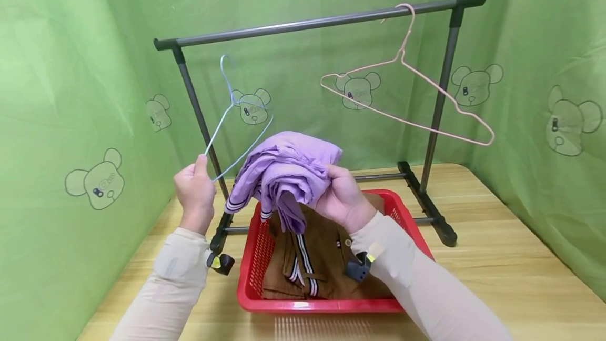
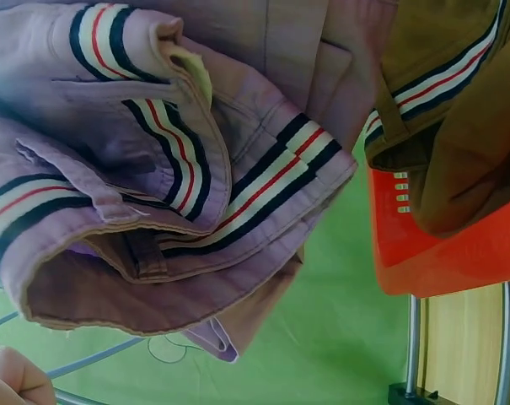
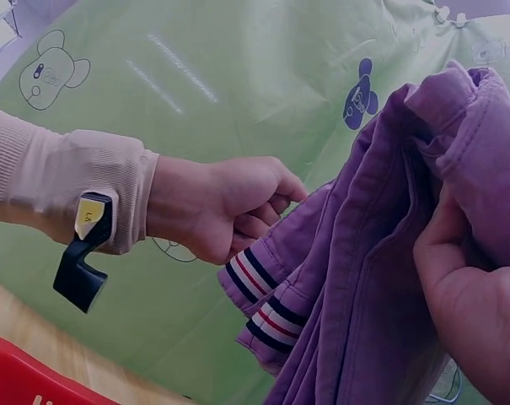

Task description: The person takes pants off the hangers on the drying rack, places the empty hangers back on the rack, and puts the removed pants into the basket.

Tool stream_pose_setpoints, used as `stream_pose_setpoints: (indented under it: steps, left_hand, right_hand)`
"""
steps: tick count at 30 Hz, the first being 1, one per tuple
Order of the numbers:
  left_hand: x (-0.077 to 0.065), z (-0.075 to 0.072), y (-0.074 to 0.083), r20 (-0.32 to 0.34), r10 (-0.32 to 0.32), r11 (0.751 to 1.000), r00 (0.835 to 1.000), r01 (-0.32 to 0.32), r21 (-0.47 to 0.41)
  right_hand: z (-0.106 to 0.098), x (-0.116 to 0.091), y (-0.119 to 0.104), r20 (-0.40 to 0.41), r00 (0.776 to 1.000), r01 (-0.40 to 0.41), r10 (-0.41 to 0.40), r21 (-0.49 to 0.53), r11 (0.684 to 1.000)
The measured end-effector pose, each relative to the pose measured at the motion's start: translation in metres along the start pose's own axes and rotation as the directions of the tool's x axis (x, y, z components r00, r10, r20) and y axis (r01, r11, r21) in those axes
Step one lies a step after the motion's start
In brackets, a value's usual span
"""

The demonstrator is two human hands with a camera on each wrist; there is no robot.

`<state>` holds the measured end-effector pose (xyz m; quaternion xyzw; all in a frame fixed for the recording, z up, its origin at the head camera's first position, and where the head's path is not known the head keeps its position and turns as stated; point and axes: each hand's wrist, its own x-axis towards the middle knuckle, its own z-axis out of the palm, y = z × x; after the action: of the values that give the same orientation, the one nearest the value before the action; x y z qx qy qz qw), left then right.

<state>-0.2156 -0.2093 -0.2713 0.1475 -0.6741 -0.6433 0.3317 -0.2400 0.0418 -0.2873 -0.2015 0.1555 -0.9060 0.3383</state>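
Note:
A bundled purple garment (image 1: 293,162) with striped trim hangs over the basket, gripped at its right side by my right hand (image 1: 345,199). My left hand (image 1: 195,193) holds a light blue hanger (image 1: 217,131) by its left end, thumb along the wire. The hanger's hook is below the rail, and the garment hides part of its right side. In the left wrist view, the purple garment (image 2: 179,287) shows striped bands and narrow loops, with the left hand (image 2: 18,380) at the corner. In the right wrist view, the right hand's thumb presses on the purple cloth (image 3: 347,253).
A red basket (image 1: 326,307) below my hands holds a brown garment (image 1: 326,257) with striped trim. Behind it stands a dark metal clothes rack (image 1: 293,26), with a pink hanger (image 1: 401,56) on the right of its rail. Green curtains surround the wooden table (image 1: 511,257).

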Motion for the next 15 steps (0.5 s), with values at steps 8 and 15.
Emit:
stream_pose_setpoints:
  steps: [8, 15]
  left_hand:
    - [0.000, -0.001, -0.001, -0.015, 0.011, 1.000, 1.000, -0.011, -0.019]
    - [0.001, -0.004, -0.001, -0.020, 0.006, 1.000, 1.000, -0.006, -0.012]
  right_hand:
    - [-0.002, 0.000, 0.008, 0.022, 1.000, -0.007, 0.006, 0.013, 1.000]
    - [-0.003, -0.001, 0.016, 0.058, 0.998, -0.026, 0.023, 0.060, 0.998]
